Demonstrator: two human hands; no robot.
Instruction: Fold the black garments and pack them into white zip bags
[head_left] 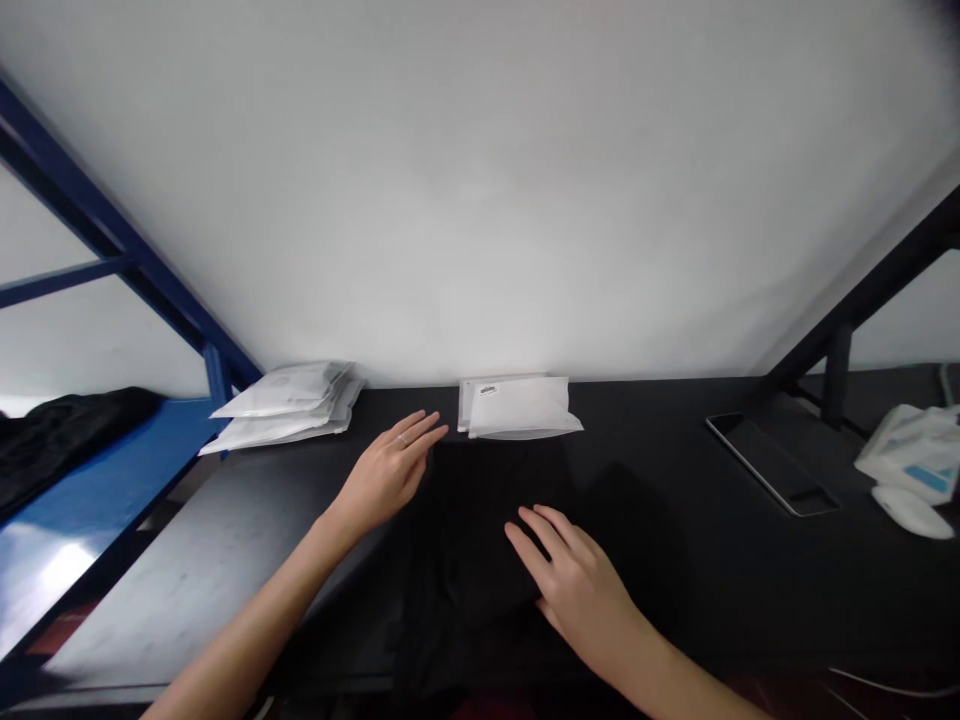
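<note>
My left hand (pixel 391 462), with a ring on one finger, is over the black table with its fingers spread and nothing in it. My right hand (pixel 574 575) is lower and to the right, fingers apart and empty, above dark fabric or a dark surface that is hard to make out. Two or so flat white packets (pixel 521 407) lie against the wall, just right of my left fingertips; the top one bears a small dark label. A stack of several white plastic packets (pixel 289 400) rests at the table's back left.
A phone (pixel 772 465) lies on the black table (pixel 705 560) to the right. Beyond it are a white mouse (pixel 913 512) and white packaging (pixel 911 455). Blue frame bars (pixel 142 255) rise at left, beside a blue surface (pixel 97 480) with black cloth (pixel 67 440).
</note>
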